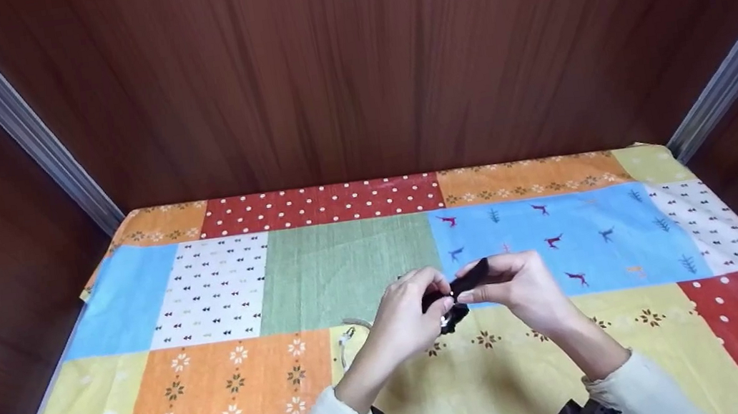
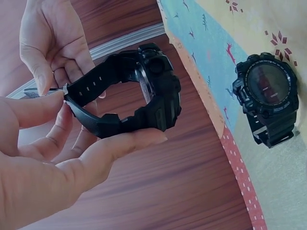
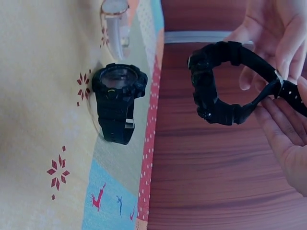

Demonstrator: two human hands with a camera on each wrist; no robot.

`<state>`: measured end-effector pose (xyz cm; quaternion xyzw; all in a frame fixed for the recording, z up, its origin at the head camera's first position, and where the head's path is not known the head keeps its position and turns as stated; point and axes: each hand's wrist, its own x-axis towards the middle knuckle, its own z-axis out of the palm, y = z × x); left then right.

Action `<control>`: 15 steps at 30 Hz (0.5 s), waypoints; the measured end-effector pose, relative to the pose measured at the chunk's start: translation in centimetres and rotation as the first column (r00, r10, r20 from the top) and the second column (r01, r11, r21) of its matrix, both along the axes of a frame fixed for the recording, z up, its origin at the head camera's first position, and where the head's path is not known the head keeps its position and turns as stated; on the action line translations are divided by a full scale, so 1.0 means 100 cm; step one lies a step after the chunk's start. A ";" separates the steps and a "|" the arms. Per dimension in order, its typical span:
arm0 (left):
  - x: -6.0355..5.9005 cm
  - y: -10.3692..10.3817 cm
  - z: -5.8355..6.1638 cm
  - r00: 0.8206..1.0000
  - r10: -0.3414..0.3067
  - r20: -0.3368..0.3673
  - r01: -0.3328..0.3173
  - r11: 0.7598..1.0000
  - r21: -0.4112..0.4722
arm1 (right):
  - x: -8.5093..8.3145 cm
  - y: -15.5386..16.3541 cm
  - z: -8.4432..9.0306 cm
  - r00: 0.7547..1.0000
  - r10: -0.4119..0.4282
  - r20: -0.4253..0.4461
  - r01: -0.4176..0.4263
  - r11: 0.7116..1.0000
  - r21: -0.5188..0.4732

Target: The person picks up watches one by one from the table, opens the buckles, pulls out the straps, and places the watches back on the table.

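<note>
A black digital wristwatch (image 2: 160, 91) with its strap buckled into a loop is held up between both hands. My left hand (image 1: 405, 310) pinches the strap beside the metal buckle (image 2: 65, 90), one finger stretched along the band under the case. With thumb and fingers my right hand (image 1: 524, 286) grips the strap's free tail (image 1: 473, 279), which sticks out past the buckle. Holes show along the band in the left wrist view. On the cloth below lies a second black digital watch (image 3: 117, 81), its strap closed, clear of both hands.
A watch with a pale strap and rose-gold rim (image 3: 115, 28) lies on the cloth, left of the hands. The patchwork tablecloth (image 1: 348, 260) covers the table. Dark wood panels (image 1: 349, 65) stand behind and at both sides, with metal strips at the corners.
</note>
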<state>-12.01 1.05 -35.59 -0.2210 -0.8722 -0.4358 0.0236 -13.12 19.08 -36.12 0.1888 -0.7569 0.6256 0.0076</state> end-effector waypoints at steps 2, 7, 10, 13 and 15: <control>-0.001 0.000 -0.001 1.000 -0.003 0.003 0.003 1.000 0.015 | 0.000 0.000 0.000 1.000 -0.007 0.014 0.007 1.000 0.012; -0.001 -0.002 -0.003 1.000 -0.002 0.029 0.000 0.998 0.066 | 0.001 0.000 0.001 0.998 -0.019 0.057 0.018 1.000 0.018; -0.001 -0.002 -0.004 0.999 0.008 0.041 -0.012 0.996 0.091 | 0.001 -0.001 0.001 0.998 -0.029 0.050 0.028 0.999 0.023; 0.000 -0.002 -0.004 0.999 0.018 0.039 -0.022 0.994 0.108 | 0.000 -0.001 0.001 0.999 -0.036 0.028 0.035 0.999 0.034; 0.000 -0.002 -0.005 0.999 0.020 0.041 -0.025 0.993 0.115 | 0.000 -0.001 0.001 0.999 -0.042 0.025 0.041 0.998 0.040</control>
